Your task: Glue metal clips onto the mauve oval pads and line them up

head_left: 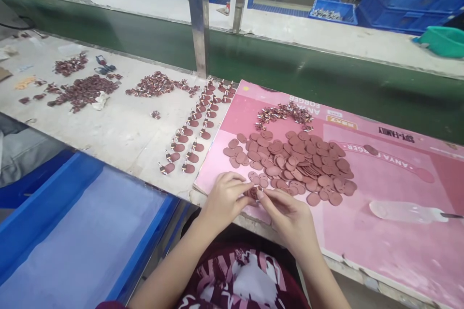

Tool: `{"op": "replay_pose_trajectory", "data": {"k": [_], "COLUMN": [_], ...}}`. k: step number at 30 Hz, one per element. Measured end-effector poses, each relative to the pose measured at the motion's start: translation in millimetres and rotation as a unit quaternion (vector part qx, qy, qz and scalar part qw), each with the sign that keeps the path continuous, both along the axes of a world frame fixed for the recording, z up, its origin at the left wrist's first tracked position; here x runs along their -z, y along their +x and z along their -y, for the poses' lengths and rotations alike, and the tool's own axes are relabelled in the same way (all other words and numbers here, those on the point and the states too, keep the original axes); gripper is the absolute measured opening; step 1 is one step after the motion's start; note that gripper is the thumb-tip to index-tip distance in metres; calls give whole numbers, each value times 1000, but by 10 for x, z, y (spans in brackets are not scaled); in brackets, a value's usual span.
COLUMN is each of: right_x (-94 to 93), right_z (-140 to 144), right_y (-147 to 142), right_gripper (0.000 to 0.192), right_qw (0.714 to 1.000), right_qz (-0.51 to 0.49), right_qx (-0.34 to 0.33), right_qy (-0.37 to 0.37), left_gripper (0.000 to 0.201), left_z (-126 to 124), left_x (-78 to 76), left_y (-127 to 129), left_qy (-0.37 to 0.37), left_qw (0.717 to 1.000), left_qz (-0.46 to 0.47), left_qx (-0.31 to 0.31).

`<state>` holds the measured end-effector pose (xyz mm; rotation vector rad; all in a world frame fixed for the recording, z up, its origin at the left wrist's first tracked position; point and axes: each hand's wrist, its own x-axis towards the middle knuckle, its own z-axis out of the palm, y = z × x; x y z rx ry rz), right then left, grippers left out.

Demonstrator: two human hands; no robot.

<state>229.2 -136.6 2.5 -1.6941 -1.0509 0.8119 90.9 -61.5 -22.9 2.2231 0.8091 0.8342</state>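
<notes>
One piece in hand: small flat reddish-brown oval tag (253, 192), pinched between both hands at 6 o'clock of the pink printed board (380, 188).
Left hand (224, 200): fingers closed narrow on tag's left edge.
Right hand (288, 217): fingers (261, 195) closed on right edge.
Handling: likely light, thin, slightly flexible; best held by edges.
Supply: heap of loose brown oval tags (297, 161), 12 o'clock of hands.
Finished rows: brown tags with pale clips (192, 137), 10 o'clock, on grey desk (123, 130).
</notes>
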Motion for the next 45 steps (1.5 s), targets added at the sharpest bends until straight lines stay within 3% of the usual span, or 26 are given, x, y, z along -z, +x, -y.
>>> {"op": "replay_pose_trajectory", "data": {"k": [13,21,30,45], "right_x": [13,9,41,-32], "right_z": [26,32,47,-5], "right_y": [-38,-110,-101,-47], "right_gripper": [31,34,27,24], "right_qw": [999,998,997,986], "right_qz": [3,-46,72,158], "right_qx": [16,32,11,-38], "right_qy": [-29,-31,10,26], "left_gripper": [13,19,20,27], "left_z": [2,9,-23,17], "left_x": [-1,10,-69,-45], "left_y": [17,47,57,80], "left_qy": [-47,-97,-147,-143], "left_qw": [999,994,987,986], "left_qz": [-7,0,-20,-25], "left_qx": [-24,-56,-61,-79]}}
